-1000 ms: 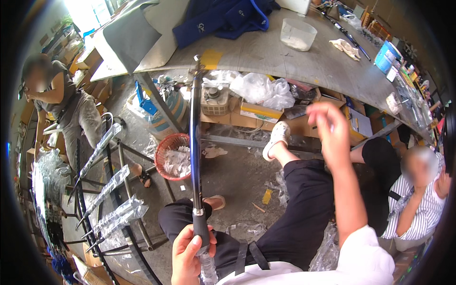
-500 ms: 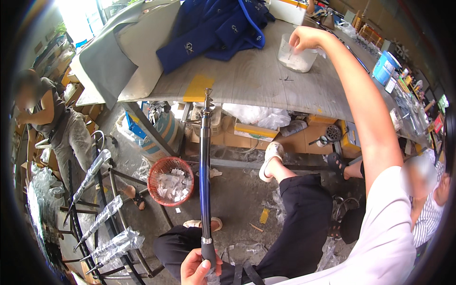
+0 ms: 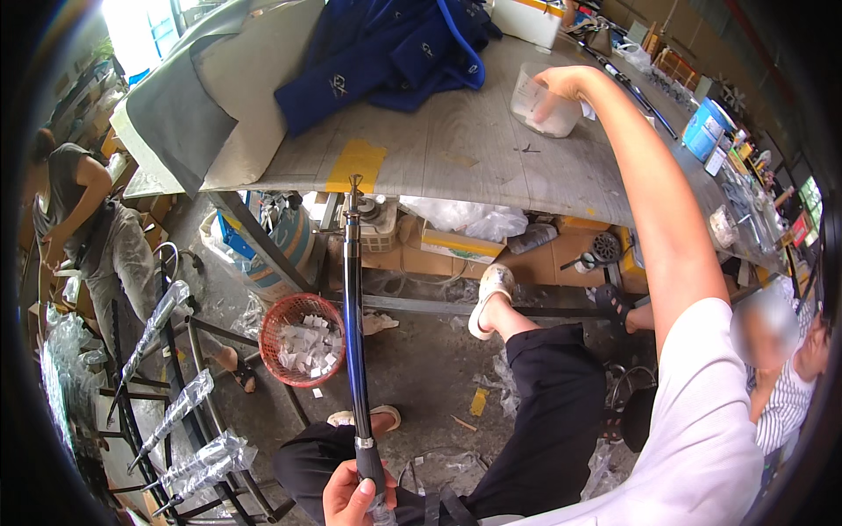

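My left hand [image 3: 354,495], low in the picture, is wrapped round the black grip of a collapsed telescopic fishing rod [image 3: 353,324]. The rod stands nearly upright before me, its shaft dark blue and black. Small line guides [image 3: 353,197] cluster at its top, near the table edge. On the table, my right hand [image 3: 561,85] reaches over the rim of a translucent plastic tub [image 3: 524,107], fingers down inside it. Through the wall the fingers look drawn together over pale contents at the bottom. What they pinch, if anything, is hidden.
Blue cloth covers [image 3: 395,66] lie on the grey table [image 3: 438,158], with a blue bucket [image 3: 709,127] at right. A red basket [image 3: 303,377] of white scraps stands on the floor. Plastic-wrapped rods rest on a rack [image 3: 189,386] at left. Co-workers are at left and right.
My right hand has gone deeper into the tub. The rod and most of the scene have shifted slightly left in view. The person at left has lowered their hands.
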A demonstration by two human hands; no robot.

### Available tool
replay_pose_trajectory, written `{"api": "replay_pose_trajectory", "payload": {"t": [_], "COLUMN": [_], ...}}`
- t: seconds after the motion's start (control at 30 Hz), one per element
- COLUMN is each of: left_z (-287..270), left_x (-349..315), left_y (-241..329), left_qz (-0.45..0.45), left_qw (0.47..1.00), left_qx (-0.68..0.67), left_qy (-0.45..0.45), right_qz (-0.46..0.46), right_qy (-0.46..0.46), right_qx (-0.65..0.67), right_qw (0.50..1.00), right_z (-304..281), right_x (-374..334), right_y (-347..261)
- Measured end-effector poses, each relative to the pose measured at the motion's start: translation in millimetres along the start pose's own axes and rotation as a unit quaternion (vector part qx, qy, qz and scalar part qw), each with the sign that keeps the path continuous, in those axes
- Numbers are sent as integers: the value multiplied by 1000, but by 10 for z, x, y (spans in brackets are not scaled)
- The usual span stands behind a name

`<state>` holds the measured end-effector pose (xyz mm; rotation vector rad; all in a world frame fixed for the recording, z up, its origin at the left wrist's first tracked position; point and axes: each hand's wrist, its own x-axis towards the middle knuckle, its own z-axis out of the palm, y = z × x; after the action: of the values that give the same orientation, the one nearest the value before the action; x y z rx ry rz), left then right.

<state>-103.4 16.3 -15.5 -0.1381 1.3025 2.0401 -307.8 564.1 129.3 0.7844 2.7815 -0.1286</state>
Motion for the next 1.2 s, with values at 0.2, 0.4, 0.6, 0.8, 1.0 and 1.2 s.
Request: {"api": "replay_pose_trajectory", "payload": {"t": [0.2, 0.4, 0.6, 0.8, 1.0, 1.2], "left_z": [-28, 29, -7, -25, -17, -9], "left_x": [-41, -71, -66, -80, -42, -117], "left_y": [6, 24, -10, -31, -15, 62], "left_qz": [0, 7, 12, 11, 9, 34], "left_qw": [1000, 1000, 1000, 999, 998, 998], "left_qx": [-5, 5, 5, 4, 8, 57], "left_qy": [-1, 29, 18, 32, 56, 20], "right_qz": [-3, -72, -118, -45, -108, -117], "right_qy": [-38, 51, 49, -3, 173, 415], "right_qx": [-24, 22, 97, 46, 77, 61], "right_qw": [999, 996, 987, 998, 976, 900], "right_z": [3, -11, 57, -7, 29, -179], "right_x": [-47, 18, 40, -45, 50, -304], "right_y": [-44, 124, 233, -61, 141, 279]}}
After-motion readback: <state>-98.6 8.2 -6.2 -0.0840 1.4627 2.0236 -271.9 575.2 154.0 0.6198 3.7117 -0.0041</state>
